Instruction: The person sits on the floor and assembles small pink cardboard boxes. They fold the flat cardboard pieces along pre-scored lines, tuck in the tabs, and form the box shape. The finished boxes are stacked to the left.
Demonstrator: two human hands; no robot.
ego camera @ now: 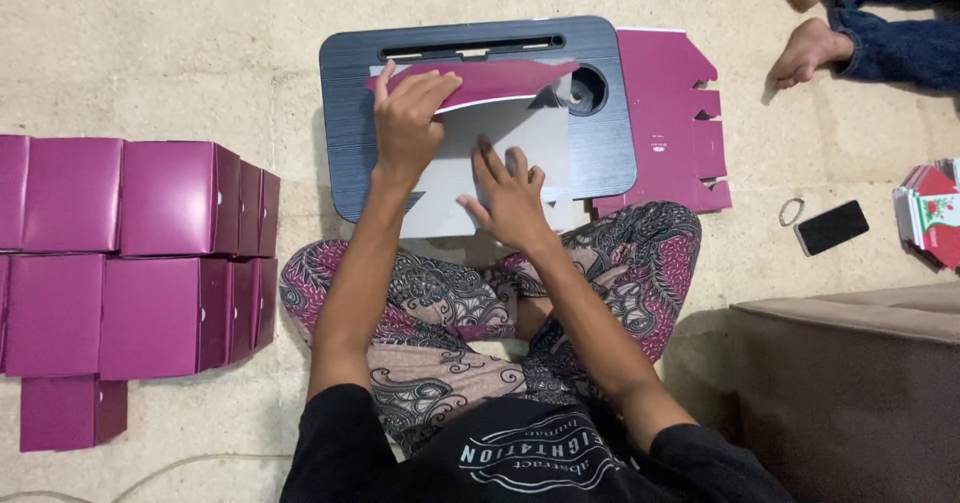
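A flat cardboard box blank [500,133], magenta outside and pale grey inside, lies on a dark lap tray [610,133]. My left hand [408,118] grips the blank's far flap and folds the magenta edge up and over. My right hand [508,195] presses flat on the grey inner panel near the tray's front edge, fingers spread. I sit cross-legged behind the tray in patterned trousers.
Several folded magenta boxes [150,253] are stacked on the floor at left. More flat magenta blanks [670,113] lie under the tray's right side. A black phone [831,227], a ring band [791,211], red-green packets [935,213], another person's bare feet [805,23] and a brown cushion [850,383] are at right.
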